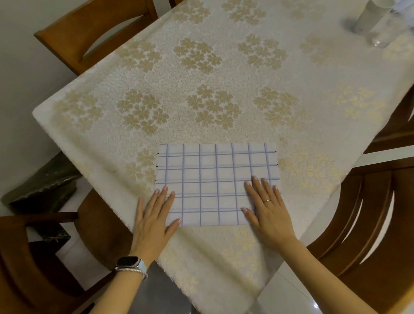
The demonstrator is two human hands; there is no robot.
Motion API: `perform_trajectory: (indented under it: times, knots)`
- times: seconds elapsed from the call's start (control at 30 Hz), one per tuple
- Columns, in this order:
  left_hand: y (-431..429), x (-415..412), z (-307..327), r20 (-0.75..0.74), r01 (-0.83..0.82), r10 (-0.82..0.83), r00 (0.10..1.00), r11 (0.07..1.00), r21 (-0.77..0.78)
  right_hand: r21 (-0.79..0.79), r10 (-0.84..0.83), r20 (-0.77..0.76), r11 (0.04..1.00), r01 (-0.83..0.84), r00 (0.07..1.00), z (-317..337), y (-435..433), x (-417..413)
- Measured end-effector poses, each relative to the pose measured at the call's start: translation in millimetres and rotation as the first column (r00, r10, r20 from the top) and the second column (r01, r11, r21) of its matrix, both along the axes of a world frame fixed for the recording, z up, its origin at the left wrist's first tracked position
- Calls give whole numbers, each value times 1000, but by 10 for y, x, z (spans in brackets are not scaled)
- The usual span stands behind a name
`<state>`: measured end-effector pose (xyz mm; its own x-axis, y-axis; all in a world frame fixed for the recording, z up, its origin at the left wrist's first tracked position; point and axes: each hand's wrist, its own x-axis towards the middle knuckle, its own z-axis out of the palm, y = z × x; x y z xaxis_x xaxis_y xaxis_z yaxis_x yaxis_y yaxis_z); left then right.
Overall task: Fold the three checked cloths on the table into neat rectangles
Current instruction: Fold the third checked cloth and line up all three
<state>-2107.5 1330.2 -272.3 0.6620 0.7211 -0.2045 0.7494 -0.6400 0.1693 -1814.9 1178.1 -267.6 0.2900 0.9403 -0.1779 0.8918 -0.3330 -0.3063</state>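
With left hand (154, 219) and right hand (268, 211) flat, fingers spread, press white, blue-checked rectangular cloth (216, 175); smooth outward, square edges before folding.

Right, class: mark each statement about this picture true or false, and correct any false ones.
1. The left hand and right hand rest open on the cloth's near corners. True.
2. The cloth is crumpled in a heap. False: it lies flat, as a rectangle.
3. A watch is on the left wrist. True.
4. The cups stand right beside the cloth. False: they are at the table's far right corner, well apart.
5. The right hand wears a ring. True.
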Motion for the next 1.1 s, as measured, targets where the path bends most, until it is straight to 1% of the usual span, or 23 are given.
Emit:
perform_trajectory:
  times: [0.1, 0.2, 0.3, 0.37, 0.4, 0.43, 0.5, 0.63, 0.77, 0.83, 0.93, 1.03, 1.1]
  knots:
    - [-43, 54, 79, 46, -24, 23, 999, 999, 38, 36, -5, -69, 999, 7, 998, 32, -12, 13]
    - [-176, 254, 187, 170, -36, 27, 985, 998, 48, 91, -70, -127, 992, 82, 989, 114, -36, 19]
    - [-461, 614, 256, 321, 29, -25, 947, 1000, -6, 174, -174, -148, 964, 199, 973, 209, -140, -12]
    - [-690, 888, 283, 371, 109, -96, 924, 994, -13, 204, -277, -252, 922, 330, 927, 249, -257, -55]
    - [-795, 1018, 288, 380, 147, -133, 915, 989, -6, 197, -330, -326, 893, 405, 886, 270, -321, -78]
    - [-881, 1132, 287, 378, 173, -158, 912, 985, -6, 185, -373, -391, 864, 469, 841, 287, -377, -103]
    - [-1006, 1317, 273, 359, 189, -169, 918, 982, -20, 167, -434, -471, 811, 561, 768, 334, -476, -140]
    - [-1137, 1542, 210, 308, 177, -157, 938, 983, -39, 109, -505, -584, 727, 678, 636, 399, -593, -185]
    - [-1236, 1674, 195, 253, 159, -146, 956, 987, -32, 9, -565, -692, 615, 788, 449, 400, -621, -155]
    - [-1281, 1732, 209, 222, 135, -125, 967, 990, -32, -26, -587, -720, 555, 831, 370, 408, -609, -113]
    - [-1335, 1823, 226, 188, 86, -78, 979, 996, -32, -53, -612, -722, 514, 856, 323, 404, -576, -60]
    - [-1374, 1908, 227, 154, 54, -48, 987, 998, -34, -78, -635, -702, 519, 851, 323, 402, -541, -18]
    - [-1387, 1956, 219, 149, 30, -23, 989, 998, -46, -103, -643, -704, 512, 852, 301, 419, -525, 12]
